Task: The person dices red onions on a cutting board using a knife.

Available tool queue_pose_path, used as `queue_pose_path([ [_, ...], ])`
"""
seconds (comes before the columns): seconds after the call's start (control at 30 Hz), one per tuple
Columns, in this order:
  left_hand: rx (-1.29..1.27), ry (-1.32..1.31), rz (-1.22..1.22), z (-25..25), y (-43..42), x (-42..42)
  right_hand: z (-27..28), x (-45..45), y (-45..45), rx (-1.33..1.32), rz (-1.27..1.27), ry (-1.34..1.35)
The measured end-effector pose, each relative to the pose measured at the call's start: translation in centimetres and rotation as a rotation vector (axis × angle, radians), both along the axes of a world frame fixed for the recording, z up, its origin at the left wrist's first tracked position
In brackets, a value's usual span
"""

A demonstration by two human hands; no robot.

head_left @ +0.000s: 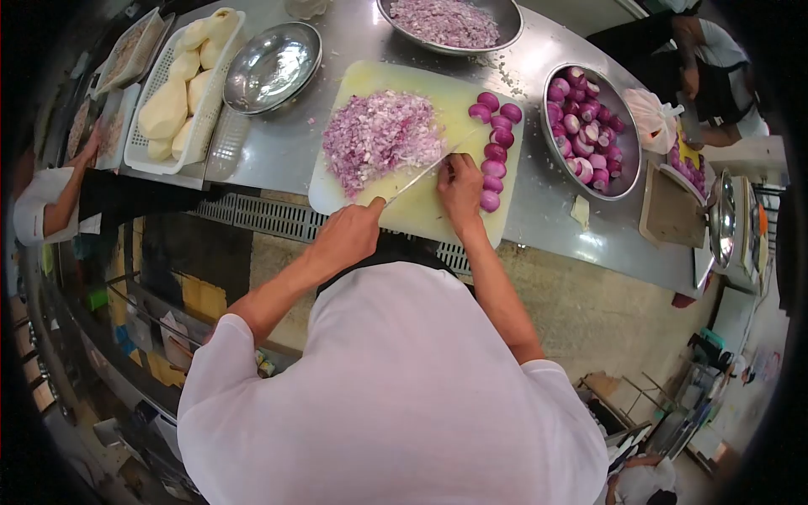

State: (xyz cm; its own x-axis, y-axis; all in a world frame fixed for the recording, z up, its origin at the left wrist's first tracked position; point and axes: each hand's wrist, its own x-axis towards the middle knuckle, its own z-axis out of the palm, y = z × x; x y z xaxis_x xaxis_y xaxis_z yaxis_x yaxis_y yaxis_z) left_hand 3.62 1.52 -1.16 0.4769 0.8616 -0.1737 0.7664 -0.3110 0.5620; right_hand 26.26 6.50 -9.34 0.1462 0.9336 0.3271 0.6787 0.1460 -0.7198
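Observation:
A yellowish cutting board (412, 210) lies on the steel table, with a pile of chopped red onion (379, 139) on its left part. Along its right side sit several peeled onion pieces (495, 151) in a column. My left hand (352, 234) is closed round the handle of a knife (421, 172), whose blade points up and right across the board. My right hand (461, 185) is by the blade, just left of the onion column, its fingers bent together; what they hold, if anything, is hidden.
A bowl of whole red onions (589, 126) stands at right, beside a plastic bag (652, 119). Behind the board is a bowl of chopped onion (450, 23). An upturned metal bowl (273, 67) and a white basket of peeled roots (183, 88) are at left. Other people work at both sides.

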Motion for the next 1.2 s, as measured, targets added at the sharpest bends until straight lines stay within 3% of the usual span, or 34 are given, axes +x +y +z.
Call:
queue_pose_path([
  [1.2,0.037,-0.039,-0.059,-0.1,2.5,-1.1,-0.7,1.0,0.2,0.017,-0.019,-0.062],
])
